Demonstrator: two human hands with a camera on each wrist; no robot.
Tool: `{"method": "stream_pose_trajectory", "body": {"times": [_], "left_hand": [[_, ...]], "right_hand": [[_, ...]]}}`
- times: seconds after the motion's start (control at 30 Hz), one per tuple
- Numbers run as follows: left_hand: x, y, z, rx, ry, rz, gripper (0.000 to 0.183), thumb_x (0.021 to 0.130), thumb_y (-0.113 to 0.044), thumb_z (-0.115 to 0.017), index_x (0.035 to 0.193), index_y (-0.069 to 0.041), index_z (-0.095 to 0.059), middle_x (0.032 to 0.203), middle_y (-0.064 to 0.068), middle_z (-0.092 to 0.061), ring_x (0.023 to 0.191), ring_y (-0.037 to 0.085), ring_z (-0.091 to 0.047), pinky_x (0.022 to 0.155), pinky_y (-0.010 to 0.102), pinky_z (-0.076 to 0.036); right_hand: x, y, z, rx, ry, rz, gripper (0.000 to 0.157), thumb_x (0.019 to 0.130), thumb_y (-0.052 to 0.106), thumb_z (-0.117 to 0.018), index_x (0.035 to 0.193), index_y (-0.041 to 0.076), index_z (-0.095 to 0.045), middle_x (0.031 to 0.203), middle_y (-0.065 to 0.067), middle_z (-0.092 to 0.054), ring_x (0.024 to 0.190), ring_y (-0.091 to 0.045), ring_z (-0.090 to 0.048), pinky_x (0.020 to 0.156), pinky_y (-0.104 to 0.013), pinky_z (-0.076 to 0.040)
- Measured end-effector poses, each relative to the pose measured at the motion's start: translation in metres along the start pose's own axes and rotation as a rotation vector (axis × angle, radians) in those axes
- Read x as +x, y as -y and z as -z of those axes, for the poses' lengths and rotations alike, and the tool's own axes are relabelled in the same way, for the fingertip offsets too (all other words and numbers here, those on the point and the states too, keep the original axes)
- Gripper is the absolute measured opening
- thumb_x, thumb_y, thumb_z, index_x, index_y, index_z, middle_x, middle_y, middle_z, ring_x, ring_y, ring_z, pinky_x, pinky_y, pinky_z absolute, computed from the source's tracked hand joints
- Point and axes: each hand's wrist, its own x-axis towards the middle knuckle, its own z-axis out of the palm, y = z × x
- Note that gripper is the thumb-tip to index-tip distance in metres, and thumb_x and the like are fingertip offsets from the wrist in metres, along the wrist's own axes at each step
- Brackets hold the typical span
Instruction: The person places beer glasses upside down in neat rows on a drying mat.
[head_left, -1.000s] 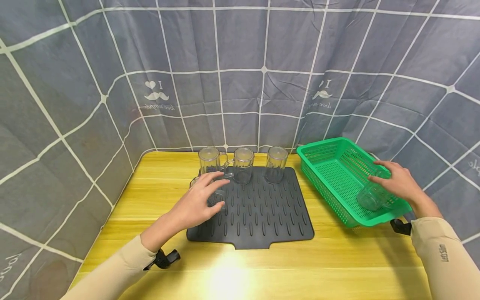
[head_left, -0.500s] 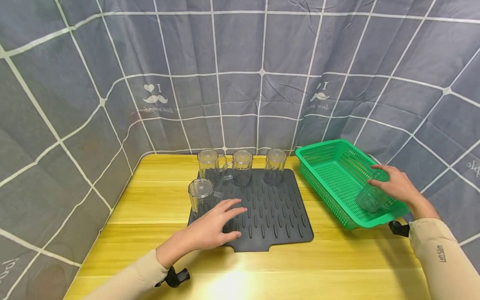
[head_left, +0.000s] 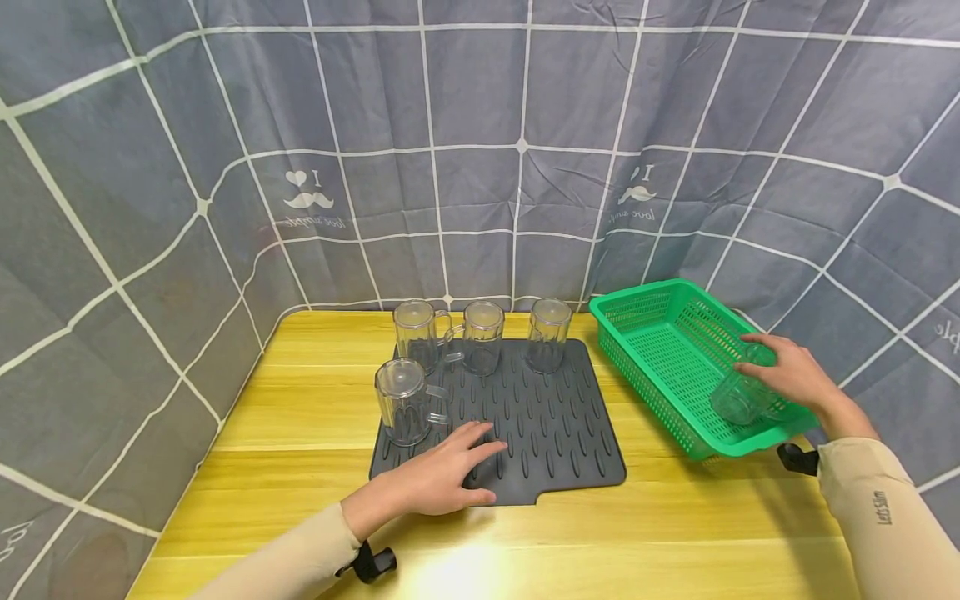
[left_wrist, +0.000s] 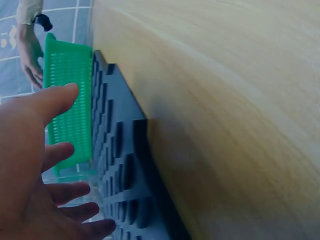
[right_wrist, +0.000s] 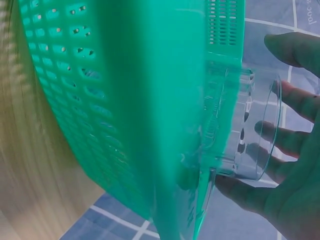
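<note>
My right hand (head_left: 793, 373), fingers spread, is at the rim of a glass mug (right_wrist: 245, 127) in the green basket (head_left: 643, 379). In the right wrist view the thumb (right_wrist: 290, 50) stands apart from the rim, and the other fingers show behind and below the glass. Over the front edge of the black ribbed mat (head_left: 558, 433) is my left hand (head_left: 442, 473), fingers spread, holding nothing. A handled glass mug (head_left: 405, 404) stands upside down at the mat's left side. Three more glass mugs stand bottoms-up along its back: left (head_left: 417, 333), middle (head_left: 483, 337), right (head_left: 548, 333).
Yellow wood tabletop (head_left: 315, 375) surrounds the mat. Grey curtain (head_left: 480, 192) with white grid lines encloses the back and sides. The perforated basket stands at the right, angled beside the mat. A black wrist mount (head_left: 372, 562) hangs under the left sleeve.
My left hand has withdrawn from the front-left mug, toward the front and right, leaving the mug standing on the mat. My right hand has stayed at the basket mug almost unmoved.
</note>
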Motion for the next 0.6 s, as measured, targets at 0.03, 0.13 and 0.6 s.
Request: {"method": "stream_pose_trajectory", "body": {"times": [0.03, 0.13, 0.6], "left_hand": [[0.001, 0.001, -0.002, 0.004, 0.005, 0.003, 0.072, 0.097, -0.051, -0.062, 0.158, -0.025, -0.035, 0.168, 0.011, -0.017, 0.155, 0.039, -0.014, 0.115, 0.059, -0.034], [0.003, 0.002, -0.004, 0.013, 0.012, 0.015, 0.072, 0.097, -0.052, -0.062, 0.158, -0.025, -0.035, 0.168, 0.012, -0.017, 0.155, 0.039, -0.013, 0.117, 0.059, -0.032], [0.026, 0.003, -0.013, 0.096, 0.005, 0.071, 0.067, 0.099, -0.053, -0.057, 0.157, -0.026, -0.037, 0.168, 0.012, -0.019, 0.155, 0.037, -0.013, 0.117, 0.067, -0.024]], "right_hand": [[0.000, 0.000, 0.000, 0.000, 0.005, -0.002, 0.067, 0.100, 0.036, -0.063, 0.148, -0.006, -0.039, 0.147, -0.046, -0.028, 0.132, -0.068, -0.025, 0.100, -0.079, -0.025], [-0.001, 0.001, 0.001, 0.001, 0.023, -0.008, 0.067, 0.101, 0.036, -0.062, 0.148, -0.005, -0.038, 0.148, -0.046, -0.027, 0.133, -0.068, -0.023, 0.100, -0.079, -0.025], [-0.002, 0.003, 0.002, -0.029, 0.052, -0.009, 0.063, 0.102, 0.033, -0.060, 0.147, -0.005, -0.040, 0.147, -0.047, -0.025, 0.132, -0.069, -0.022, 0.100, -0.080, -0.024]]}}
